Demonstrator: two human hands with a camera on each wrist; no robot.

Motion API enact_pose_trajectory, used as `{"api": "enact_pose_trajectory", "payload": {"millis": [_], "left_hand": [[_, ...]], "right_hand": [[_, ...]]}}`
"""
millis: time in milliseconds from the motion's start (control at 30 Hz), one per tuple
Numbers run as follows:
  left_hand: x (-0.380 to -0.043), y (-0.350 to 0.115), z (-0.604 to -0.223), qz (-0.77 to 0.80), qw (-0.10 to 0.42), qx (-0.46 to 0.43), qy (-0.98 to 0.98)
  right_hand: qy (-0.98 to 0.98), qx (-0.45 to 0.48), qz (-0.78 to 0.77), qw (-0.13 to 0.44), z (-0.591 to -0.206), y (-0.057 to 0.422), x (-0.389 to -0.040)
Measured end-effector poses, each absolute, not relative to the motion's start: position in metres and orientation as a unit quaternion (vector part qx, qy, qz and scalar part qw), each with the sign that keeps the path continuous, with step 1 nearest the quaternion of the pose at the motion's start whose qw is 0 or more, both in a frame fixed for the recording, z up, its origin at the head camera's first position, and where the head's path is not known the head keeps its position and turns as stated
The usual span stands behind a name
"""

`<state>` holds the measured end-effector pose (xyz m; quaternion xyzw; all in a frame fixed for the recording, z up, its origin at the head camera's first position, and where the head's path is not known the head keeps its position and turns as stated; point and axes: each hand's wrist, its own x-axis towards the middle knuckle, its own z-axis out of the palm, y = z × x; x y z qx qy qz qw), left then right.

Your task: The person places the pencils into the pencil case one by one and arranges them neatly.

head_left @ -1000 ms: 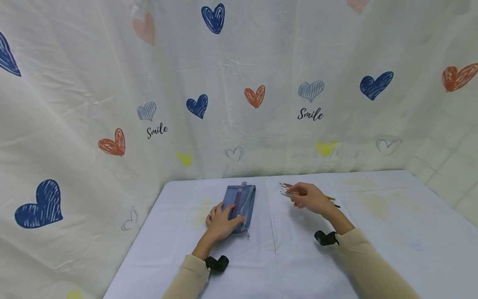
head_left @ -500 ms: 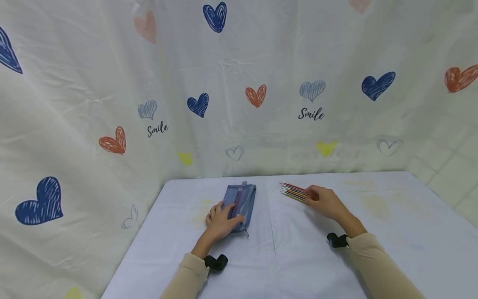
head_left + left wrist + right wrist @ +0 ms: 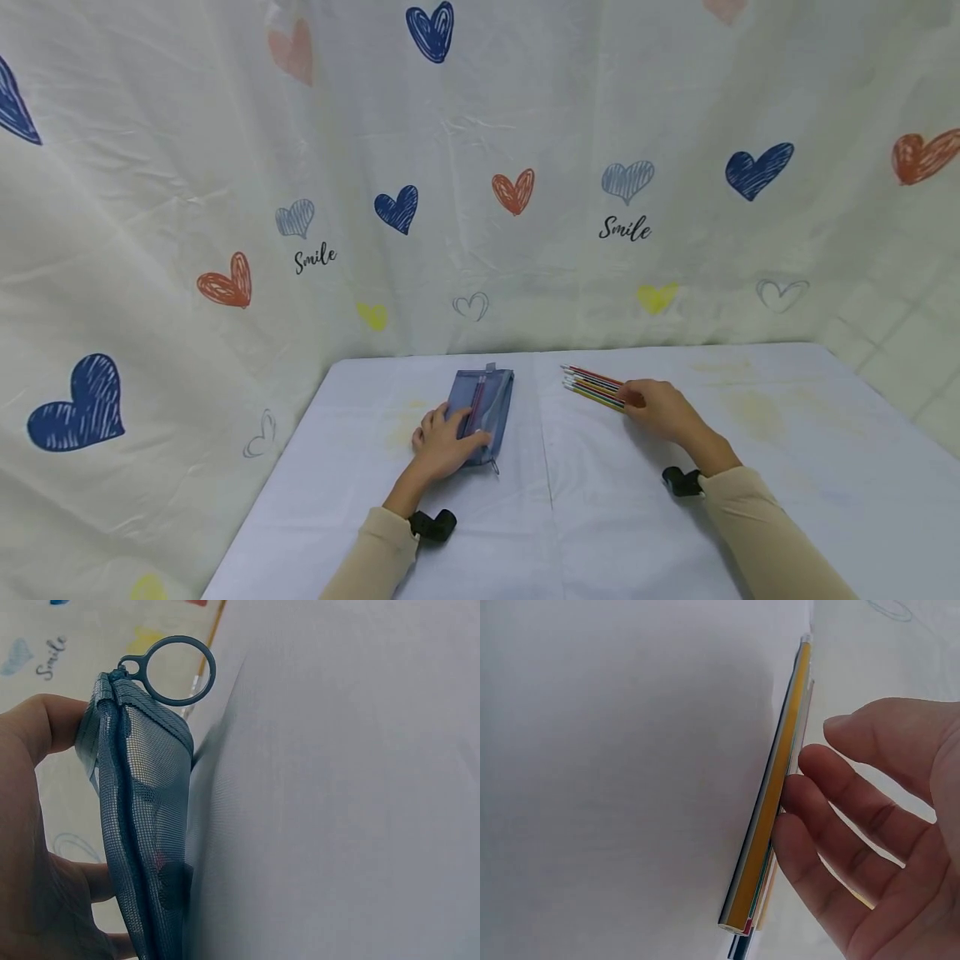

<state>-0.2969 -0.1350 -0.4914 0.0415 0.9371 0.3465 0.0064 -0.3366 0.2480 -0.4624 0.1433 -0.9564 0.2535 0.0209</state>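
Observation:
A blue mesh pencil case (image 3: 498,404) lies flat on the white-covered table, its zipper ring (image 3: 180,671) sticking out at the near end. My left hand (image 3: 442,446) rests on top of it with thumb and fingers spread. Slim reddish stripes like pencils show along the case; I cannot tell whether they are inside or on it. To the right lies a bundle of colored pencils (image 3: 594,388), tips pointing left and away. At its near end my right hand (image 3: 663,410) touches the pencils (image 3: 771,810) with loosely bent fingertips, while the thumb stands apart from them.
A white cloth (image 3: 555,533) with creases and faint yellow stains covers the table. Behind it hangs a pale curtain (image 3: 450,108) printed with hearts. Small black wrist cameras (image 3: 433,526) sit below both hands.
My right hand has drawn back to the right along the pencils, so more of their length shows. The left hand and the pencil case have stayed in place.

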Motion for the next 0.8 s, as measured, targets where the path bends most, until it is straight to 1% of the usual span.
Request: {"api": "enact_pose_trajectory", "payload": {"millis": [367,800], "left_hand": [[-0.2970,-0.1367,-0.4911,0.350,0.007,0.045,0.936],[-0.2961,-0.1355,-0.4914,0.346,0.008,0.046,0.937]], "right_hand": [[-0.962,0.160,0.222,0.009,-0.4643,0.2463,-0.3363],[-0.951,0.188,0.245,-0.005,-0.4674,0.2453,-0.3318]]}}
